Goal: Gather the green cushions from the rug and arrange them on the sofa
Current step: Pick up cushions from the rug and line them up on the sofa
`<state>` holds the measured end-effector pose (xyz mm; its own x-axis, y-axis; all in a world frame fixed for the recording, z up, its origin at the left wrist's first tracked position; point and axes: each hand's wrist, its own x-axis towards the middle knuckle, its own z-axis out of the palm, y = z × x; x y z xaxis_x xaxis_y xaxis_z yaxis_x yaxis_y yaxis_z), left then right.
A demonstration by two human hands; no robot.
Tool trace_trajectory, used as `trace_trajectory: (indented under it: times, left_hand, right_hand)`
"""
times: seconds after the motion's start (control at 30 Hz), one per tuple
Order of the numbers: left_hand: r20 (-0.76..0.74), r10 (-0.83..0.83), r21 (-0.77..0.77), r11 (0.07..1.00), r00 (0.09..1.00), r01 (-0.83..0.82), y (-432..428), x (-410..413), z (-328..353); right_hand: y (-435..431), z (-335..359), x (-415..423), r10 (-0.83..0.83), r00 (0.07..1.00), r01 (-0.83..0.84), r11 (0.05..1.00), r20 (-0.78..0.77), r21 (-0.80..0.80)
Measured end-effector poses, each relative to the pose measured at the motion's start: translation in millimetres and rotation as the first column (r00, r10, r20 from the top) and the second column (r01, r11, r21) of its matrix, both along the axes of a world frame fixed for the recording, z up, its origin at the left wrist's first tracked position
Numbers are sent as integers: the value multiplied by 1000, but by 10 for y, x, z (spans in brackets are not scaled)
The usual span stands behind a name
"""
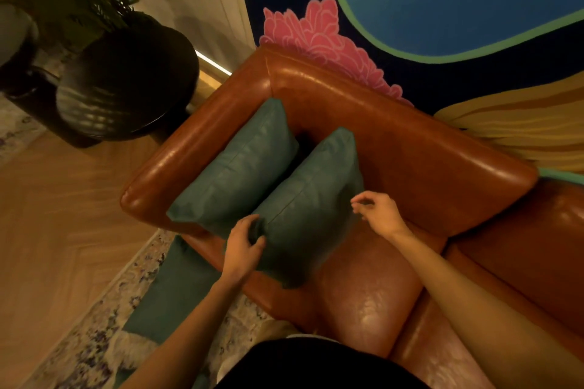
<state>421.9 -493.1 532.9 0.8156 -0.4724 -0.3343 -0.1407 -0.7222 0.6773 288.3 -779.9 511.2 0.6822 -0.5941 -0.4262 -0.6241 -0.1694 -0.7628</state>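
Two green cushions stand side by side on the brown leather sofa (410,148), in its left corner. The first cushion (240,167) leans against the armrest. The second cushion (309,208) stands to its right. My left hand (243,249) grips the near left corner of the second cushion. Just off that cushion's right edge hovers my right hand (379,211), fingers loosely curled and holding nothing. A third green cushion (177,290) lies on the patterned rug (94,350) below the sofa's front edge.
A dark round planter with a leafy plant (126,82) stands left of the armrest on the wooden floor (57,215). A painted mural wall (442,9) rises behind the sofa.
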Motion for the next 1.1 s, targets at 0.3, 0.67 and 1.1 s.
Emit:
trace_trajectory:
  times: [0.3,0.67,1.1]
  left_hand:
    - [-163,-9,-233,972,987,-30,-59,-657,286]
    - [-198,49,-266,959,979,-101,539,-1358,386]
    - [-383,246,-92,949,890,-302,2643,-1815,99]
  right_hand:
    - [430,353,-646,-48,985,40,998,168,48]
    - [1282,383,-1164,19,990,-51,974,143,222]
    - [3181,333,-1048,231,973,-214,896,2,389]
